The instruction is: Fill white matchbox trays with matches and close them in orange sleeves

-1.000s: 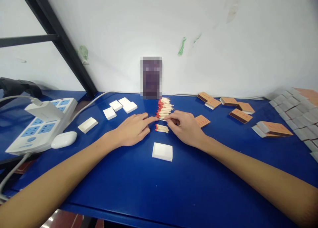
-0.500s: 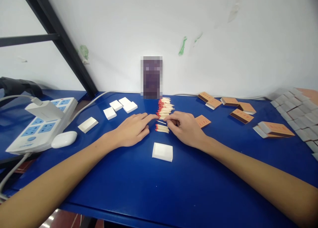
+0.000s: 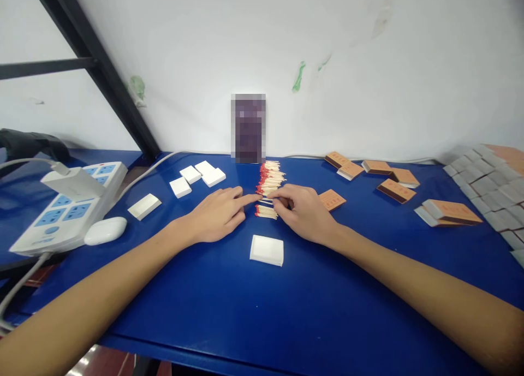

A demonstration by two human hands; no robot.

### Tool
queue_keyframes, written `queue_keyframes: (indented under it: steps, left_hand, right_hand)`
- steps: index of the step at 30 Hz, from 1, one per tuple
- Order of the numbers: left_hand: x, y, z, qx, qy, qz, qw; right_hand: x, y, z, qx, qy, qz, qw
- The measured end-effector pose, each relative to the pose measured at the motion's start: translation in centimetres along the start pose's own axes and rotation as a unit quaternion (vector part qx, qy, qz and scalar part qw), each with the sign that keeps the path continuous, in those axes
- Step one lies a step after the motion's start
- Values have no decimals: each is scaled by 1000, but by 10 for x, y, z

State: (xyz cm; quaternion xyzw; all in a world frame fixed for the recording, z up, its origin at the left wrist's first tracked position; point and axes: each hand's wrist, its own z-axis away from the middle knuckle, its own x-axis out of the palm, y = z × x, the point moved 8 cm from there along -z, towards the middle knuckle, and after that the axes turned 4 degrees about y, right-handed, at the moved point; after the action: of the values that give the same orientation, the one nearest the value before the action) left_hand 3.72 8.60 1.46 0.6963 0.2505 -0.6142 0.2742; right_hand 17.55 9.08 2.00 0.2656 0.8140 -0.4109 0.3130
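A row of red-tipped matches [image 3: 271,178] lies on the blue table [image 3: 262,305] in front of a blurred dark card. A smaller bunch of matches [image 3: 267,212] lies just nearer to me. My left hand [image 3: 216,215] rests palm down, its index finger stretched out and touching the red tips between the two groups. My right hand [image 3: 305,212] lies on the other side, fingers curled, index and thumb touching the match ends. An empty white tray [image 3: 267,250] of a matchbox sits below the hands.
Several white inner trays [image 3: 192,179] lie at the left, beside a power strip [image 3: 67,204] and a white earbud case [image 3: 105,230]. Orange matchbox sleeves [image 3: 393,182] are scattered at the right, with grey stacked boxes [image 3: 487,185] at the far right.
My left index finger has slid slightly right along the red tips, and my right fingers have shifted a little at the match ends. Everything else is unmoved.
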Motion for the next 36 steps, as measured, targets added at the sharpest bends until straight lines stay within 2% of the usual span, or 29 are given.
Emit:
queue_keyframes:
  steps: [24,32,36]
  left_hand:
    - [0,1,2,10,-4,15,1000]
    - [-2,-2,4,-6,34,68,997]
    - [-1,-4,5,-17,30,78,996]
  right_hand:
    - [0,-2,0,-5,-15,-13,1000]
    - [1,-1,0,-8,-15,-6,1000]
    - [1,0,0,-6,-12,-9,1000]
